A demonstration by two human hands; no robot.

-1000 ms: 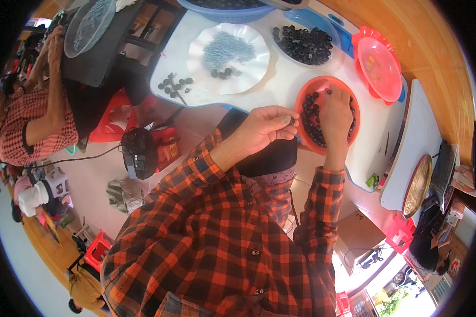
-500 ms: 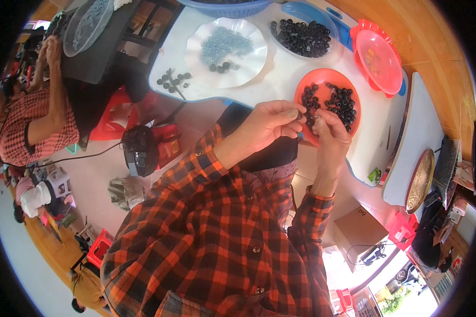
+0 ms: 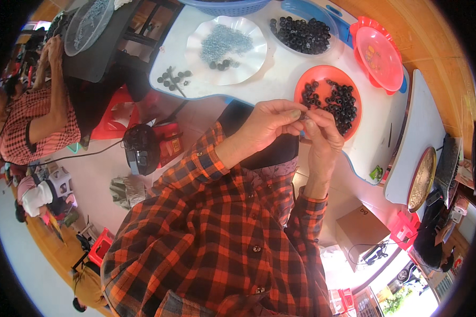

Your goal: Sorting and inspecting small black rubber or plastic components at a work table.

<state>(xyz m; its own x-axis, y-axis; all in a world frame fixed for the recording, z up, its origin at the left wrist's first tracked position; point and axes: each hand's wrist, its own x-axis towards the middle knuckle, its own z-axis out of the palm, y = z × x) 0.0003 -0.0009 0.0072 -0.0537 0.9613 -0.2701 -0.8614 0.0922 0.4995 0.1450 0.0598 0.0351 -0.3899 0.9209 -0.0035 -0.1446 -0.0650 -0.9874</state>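
Note:
My left hand [image 3: 267, 126] and my right hand [image 3: 322, 136] meet at the fingertips just in front of the orange-red plate [image 3: 327, 72]. Between the left thumb and forefinger sits a small dark piece [image 3: 303, 116], mostly covered by the fingers. My right thumb and forefinger are pinched against the same spot; what they hold is too small to make out. Several black ring-like pieces [image 3: 344, 108] lie on the plate. A white scalloped plate [image 3: 195, 58] to the left carries a heap of small clear bluish pieces [image 3: 225, 45] and a few black ones [image 3: 222, 65].
A clear bowl of black pieces [image 3: 301, 36] stands behind the orange-red plate, with red dishes [image 3: 378, 58] to its right. Loose black pieces [image 3: 172, 79] lie near the table's left edge. A co-worker [image 3: 39, 121] sits at far left. A cardboard box [image 3: 359, 230] stands at lower right.
My right hand has moved left from the plate's edge, bringing its fingertips up against those of my left hand. The left hand has hardly moved.

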